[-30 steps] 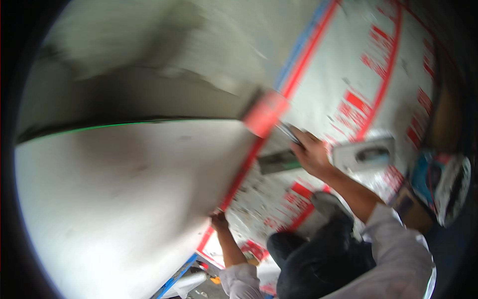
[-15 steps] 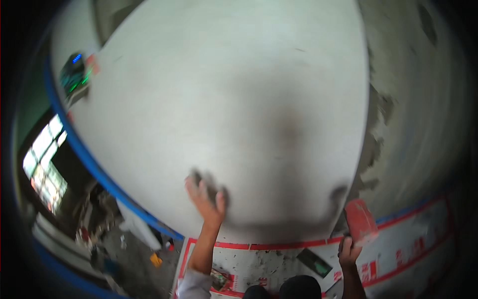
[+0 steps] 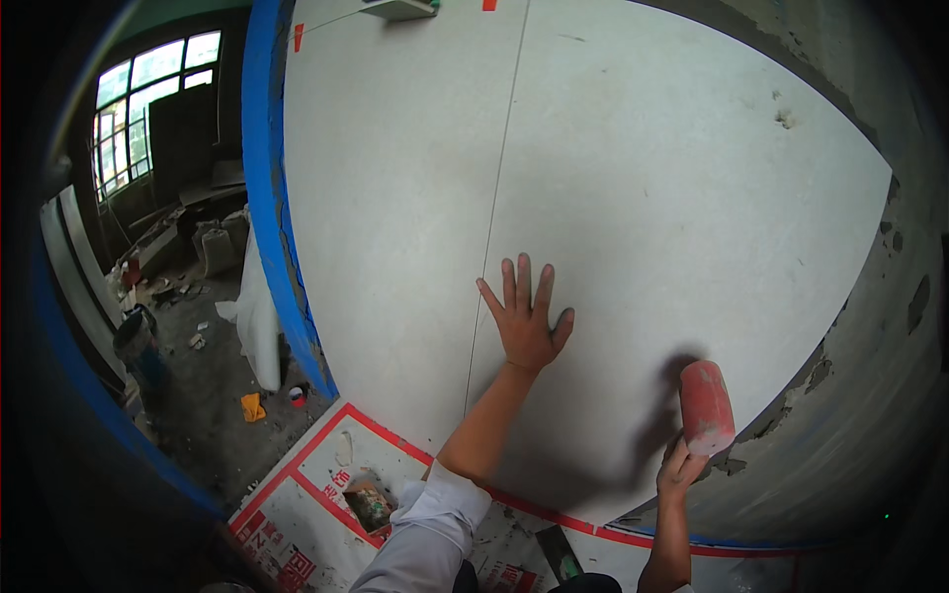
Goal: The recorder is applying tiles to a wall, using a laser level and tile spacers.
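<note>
Head view: the left hand (image 3: 531,334) is open—fingers spread, palm against the large pale panel (image 3: 682,227), just right of its thin vertical seam (image 3: 502,158). The right hand (image 3: 679,468) grips the handle of a red mallet (image 3: 705,403). The mallet head is in front of the panel's lower right area—contact with the surface cannot be determined. Below, red-bordered sheeting (image 3: 314,514) covers the floor; a dark, flat tool (image 3: 560,553) lies on it.
</note>
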### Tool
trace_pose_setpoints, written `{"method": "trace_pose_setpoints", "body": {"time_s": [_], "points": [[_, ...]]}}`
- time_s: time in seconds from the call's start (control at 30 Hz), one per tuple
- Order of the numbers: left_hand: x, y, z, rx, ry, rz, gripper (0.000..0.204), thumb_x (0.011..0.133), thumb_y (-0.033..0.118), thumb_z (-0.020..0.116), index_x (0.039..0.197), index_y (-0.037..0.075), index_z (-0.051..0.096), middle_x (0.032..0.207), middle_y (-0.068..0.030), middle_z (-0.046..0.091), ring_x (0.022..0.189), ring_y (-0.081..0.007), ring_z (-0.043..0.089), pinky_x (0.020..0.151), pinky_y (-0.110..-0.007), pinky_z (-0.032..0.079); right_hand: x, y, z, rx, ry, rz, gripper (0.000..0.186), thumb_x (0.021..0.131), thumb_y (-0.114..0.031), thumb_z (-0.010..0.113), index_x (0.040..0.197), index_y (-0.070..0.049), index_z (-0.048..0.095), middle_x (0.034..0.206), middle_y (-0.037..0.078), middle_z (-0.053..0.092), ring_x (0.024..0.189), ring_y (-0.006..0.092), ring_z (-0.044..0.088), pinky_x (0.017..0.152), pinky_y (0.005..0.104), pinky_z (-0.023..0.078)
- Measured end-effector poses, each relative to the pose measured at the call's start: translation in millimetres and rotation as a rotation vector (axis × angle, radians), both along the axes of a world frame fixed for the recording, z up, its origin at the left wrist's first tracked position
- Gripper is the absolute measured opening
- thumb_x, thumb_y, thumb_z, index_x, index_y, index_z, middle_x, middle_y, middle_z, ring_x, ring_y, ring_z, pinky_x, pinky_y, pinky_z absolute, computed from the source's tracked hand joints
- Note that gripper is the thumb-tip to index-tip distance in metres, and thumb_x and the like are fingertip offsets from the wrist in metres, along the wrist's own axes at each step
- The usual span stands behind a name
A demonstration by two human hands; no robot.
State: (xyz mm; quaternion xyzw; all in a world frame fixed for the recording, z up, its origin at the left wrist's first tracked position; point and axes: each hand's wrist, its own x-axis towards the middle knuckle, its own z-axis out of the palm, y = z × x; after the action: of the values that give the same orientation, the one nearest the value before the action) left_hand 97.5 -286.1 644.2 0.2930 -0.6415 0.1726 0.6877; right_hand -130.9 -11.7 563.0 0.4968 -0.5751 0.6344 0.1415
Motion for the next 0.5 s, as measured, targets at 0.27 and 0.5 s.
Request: {"method": "trace_pose_setpoints", "body": {"time_s": [0.27, 0.5], "points": [[-0.7, -2.1, 2.5, 0.031, 0.065, -0.039, 0.076, 0.105, 0.048, 0.058, 0.171, 0.014, 0.042, 0.180, -0.0217, 0.029, 0.168, -0.0454, 0.021, 0.129, -0.078, 0.007, 10.2, -30.1, 18.4, 0.091, 0.200, 0.002, 0.039, 0.115, -0.026, 0.051, 0.086, 0.000, 0.056, 0.063, 0.002, 0.049, 0.058, 0.0110, 0.046, 0.053, 0.0339, 0.032], [30.8, -12.6, -19.8, 0.070, 0.053, -0.051, 0.084, 0.097, 0.045, 0.069, 0.171, 0.016, 0.042, 0.181, -0.0216, 0.026, 0.167, -0.0479, 0.020, 0.129, -0.079, 0.011, 58.5, -67.6, 18.1, 0.180, 0.216, -0.009, 0.041, 0.114, -0.025, 0.054, 0.084, 0.002, 0.056, 0.063, 0.002, 0.050, 0.059, 0.0108, 0.048, 0.053, 0.0343, 0.035]]}}
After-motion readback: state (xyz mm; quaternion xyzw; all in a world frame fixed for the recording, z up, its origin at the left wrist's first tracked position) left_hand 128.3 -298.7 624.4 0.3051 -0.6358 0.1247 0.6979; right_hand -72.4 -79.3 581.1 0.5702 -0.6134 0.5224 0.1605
